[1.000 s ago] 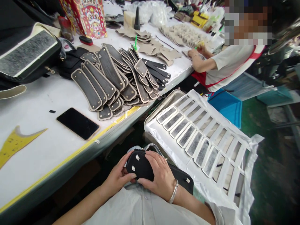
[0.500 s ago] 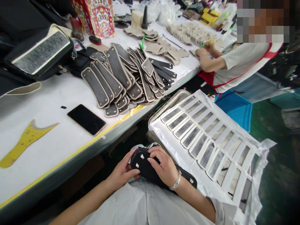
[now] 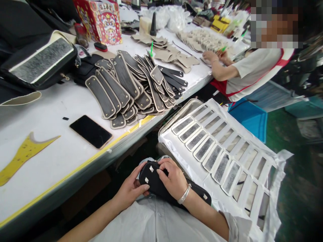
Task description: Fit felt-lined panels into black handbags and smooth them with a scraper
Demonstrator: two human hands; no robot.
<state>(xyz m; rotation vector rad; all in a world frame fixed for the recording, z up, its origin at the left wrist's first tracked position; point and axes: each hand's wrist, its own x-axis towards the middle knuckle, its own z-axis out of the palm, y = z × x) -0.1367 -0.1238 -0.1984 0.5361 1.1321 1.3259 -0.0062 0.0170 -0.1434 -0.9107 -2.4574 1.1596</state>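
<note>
A long black rounded bag piece (image 3: 161, 186) with small pale tabs on its face lies across my lap. My left hand (image 3: 132, 185) grips its left end, thumb on the face and fingers around the edge. Over its upper edge is my right hand (image 3: 174, 178), fingers bent and closed on the rim near the left end. Under the right wrist the piece runs on toward the lower right, partly hidden by the forearm. What the right fingertips pinch there is hard to make out.
On the table (image 3: 50, 164) are a phone (image 3: 91, 131), a yellow template (image 3: 22, 158), stacked dark straps (image 3: 121, 89) and a black bag (image 3: 37, 64). A slotted white board (image 3: 214, 168) with grey-black strips stands at my right. Behind it sits a co-worker (image 3: 249, 70) by a blue bin (image 3: 252, 117).
The view has shifted slightly. My right fingers have moved a little along the rim of the black piece, thumb and forefinger closer together. My left hand keeps its grip.
</note>
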